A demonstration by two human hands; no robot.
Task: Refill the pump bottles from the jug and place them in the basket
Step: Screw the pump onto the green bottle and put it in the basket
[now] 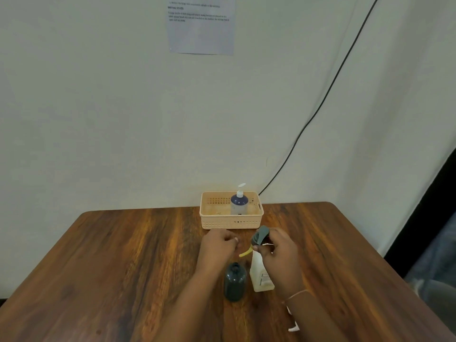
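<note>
Dark bottle [235, 281]: near centre, uncapped, pump still to fit.
Right hand [278, 253]: grasps grey pump head [260, 237] above white jug [260, 272].
Left hand [218, 245]: loosely curled, holding nothing.
Basket [231, 222]: far, one blue bottle [239, 202] placed.

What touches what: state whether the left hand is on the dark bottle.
Apart. The head view shows the left hand resting farther back on the table, with wood visible between its fingers and the dark bottle neck.
</note>
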